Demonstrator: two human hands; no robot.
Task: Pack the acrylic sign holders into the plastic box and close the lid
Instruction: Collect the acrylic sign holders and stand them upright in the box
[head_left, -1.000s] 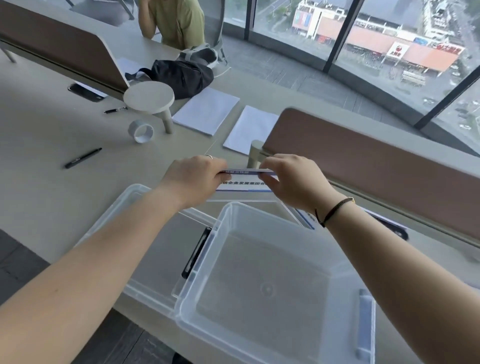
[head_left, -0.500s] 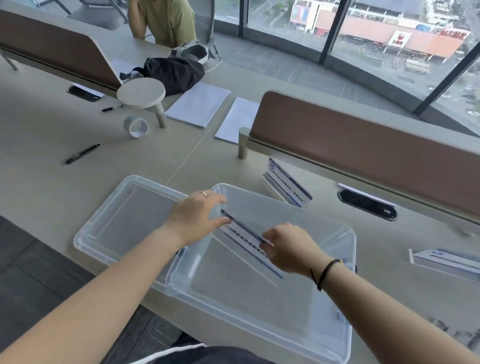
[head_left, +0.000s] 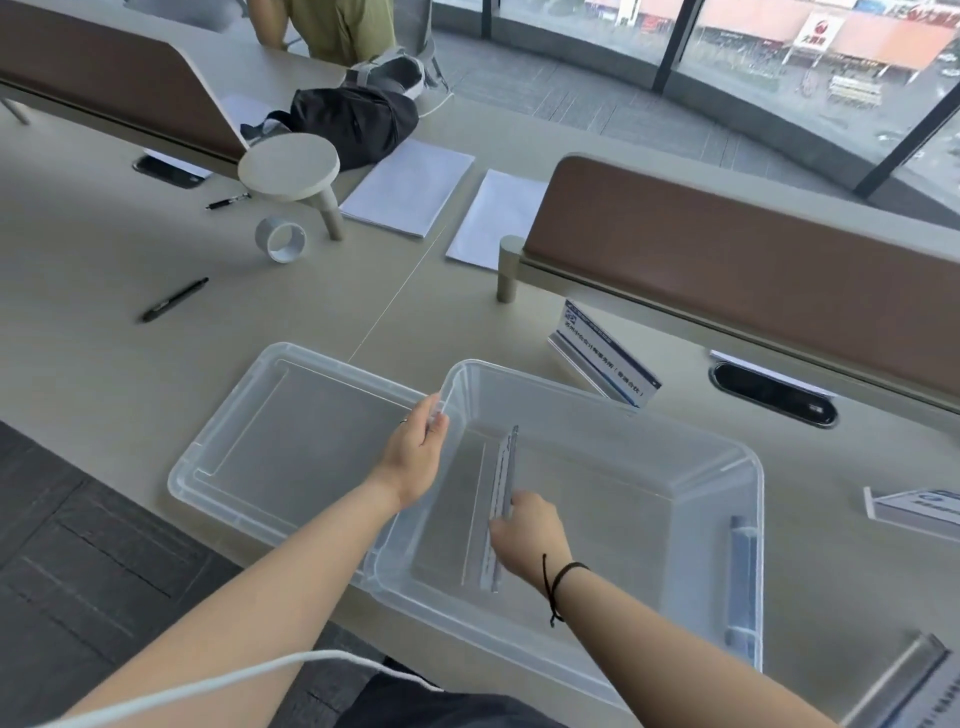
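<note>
A clear plastic box (head_left: 691, 452) sits on the table in front of me, with its clear lid (head_left: 291, 441) lying flat to its left. One acrylic sign holder (head_left: 501, 499) stands on edge inside the box near the left wall. My right hand (head_left: 524, 535) pinches its near end. My left hand (head_left: 415, 452) rests on the box's left rim with fingers curled over it. Another sign holder (head_left: 602, 358) stands on the table behind the box, one (head_left: 914, 512) lies to the right, and a third (head_left: 904, 680) shows at the bottom right corner.
A brown desk divider (head_left: 753, 270) runs behind the box, with a cable port (head_left: 774, 395) beneath it. A pen (head_left: 174, 300), a tape roll (head_left: 280, 240), paper sheets (head_left: 410, 187), a black bag (head_left: 353, 124) and a seated person (head_left: 337, 26) are farther back.
The sign holder went from held above the box in both hands down to the box floor on its edge. My left hand let go of it and moved to the box's left rim.
</note>
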